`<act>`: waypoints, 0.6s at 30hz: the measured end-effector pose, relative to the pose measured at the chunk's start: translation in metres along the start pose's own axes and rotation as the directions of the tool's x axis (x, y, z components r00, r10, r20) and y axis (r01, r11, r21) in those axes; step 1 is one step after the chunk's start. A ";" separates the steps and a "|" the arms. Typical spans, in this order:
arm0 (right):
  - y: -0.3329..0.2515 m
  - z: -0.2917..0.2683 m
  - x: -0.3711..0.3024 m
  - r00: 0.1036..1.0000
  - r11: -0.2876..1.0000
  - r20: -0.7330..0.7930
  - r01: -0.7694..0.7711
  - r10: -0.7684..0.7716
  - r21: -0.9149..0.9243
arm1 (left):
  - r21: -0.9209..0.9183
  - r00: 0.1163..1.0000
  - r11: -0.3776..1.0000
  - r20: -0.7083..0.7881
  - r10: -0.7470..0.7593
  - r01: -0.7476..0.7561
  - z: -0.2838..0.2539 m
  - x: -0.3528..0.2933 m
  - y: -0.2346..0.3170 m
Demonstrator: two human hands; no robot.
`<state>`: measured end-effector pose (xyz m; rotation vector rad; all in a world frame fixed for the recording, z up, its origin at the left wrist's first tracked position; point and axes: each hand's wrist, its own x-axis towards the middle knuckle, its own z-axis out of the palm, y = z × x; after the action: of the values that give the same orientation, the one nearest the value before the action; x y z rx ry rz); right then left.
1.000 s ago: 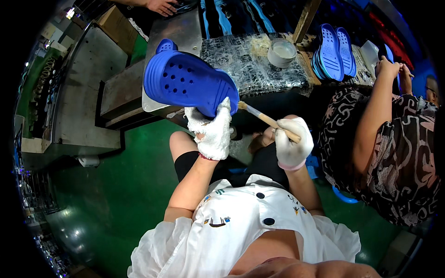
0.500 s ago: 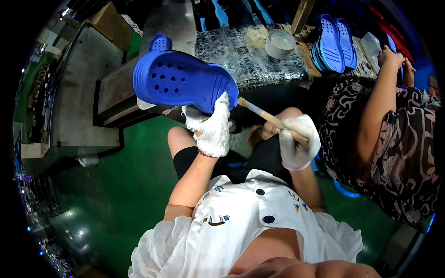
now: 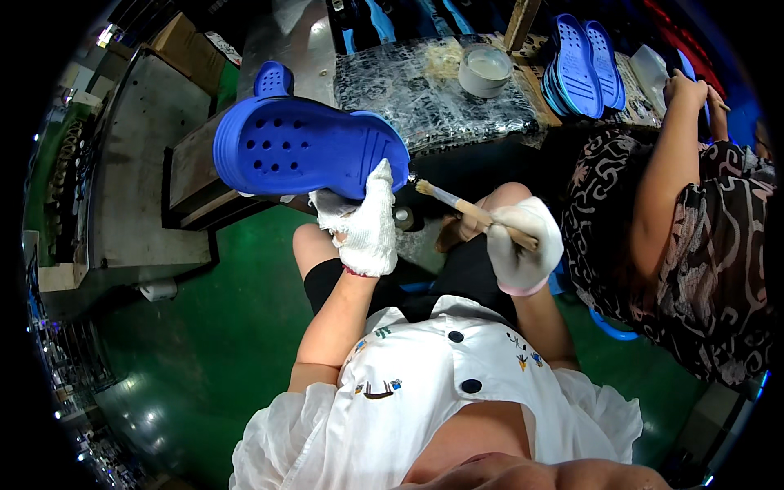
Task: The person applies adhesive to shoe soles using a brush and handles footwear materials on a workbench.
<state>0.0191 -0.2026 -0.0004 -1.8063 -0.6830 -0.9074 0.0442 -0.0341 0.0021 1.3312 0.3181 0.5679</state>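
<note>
My left hand [image 3: 369, 224], in a white knitted glove, grips the heel end of a blue shoe sole [image 3: 302, 147], its thumb lying on the upper face. The wide end of the sole has several round holes and points left; grooved lines cross the heel. In my gloved right hand [image 3: 529, 247] is a wooden-handled brush [image 3: 459, 202]. Its pale bristles point at the sole's heel edge, with a small gap between them. Behind the held sole, the end of another blue perforated piece [image 3: 273, 79] shows.
On the plastic-wrapped bench [image 3: 392, 90] stands a round white tub [image 3: 485, 72]. Blue soles [image 3: 575, 69] are stacked to its right. A co-worker in a patterned dark garment [image 3: 694, 269] sits close on my right. A metal cabinet [image 3: 151, 163] stands on the left.
The sole has shifted left and slightly down with my left hand. The brush tip has come away from the heel edge, which it was touching or nearly touching before.
</note>
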 end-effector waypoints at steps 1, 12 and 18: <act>-0.001 -0.002 -0.003 0.999 1.000 -0.025 -0.022 0.022 0.014 | -0.003 1.000 1.000 -0.007 0.025 -0.025 0.000 0.000 -0.005; 0.025 -0.007 -0.022 0.957 0.964 -0.181 -0.247 0.226 -0.098 | 0.131 0.988 0.981 -0.037 0.149 -0.143 0.000 0.008 -0.014; 0.098 0.017 -0.118 0.639 0.680 -0.237 -0.712 0.731 0.176 | 0.248 0.890 0.947 0.356 -0.284 0.203 0.036 0.009 0.030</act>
<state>0.0325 -0.2306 -0.1514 -1.6182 0.2277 -0.5521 0.0644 -0.0553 0.0399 1.5399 0.2159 0.0502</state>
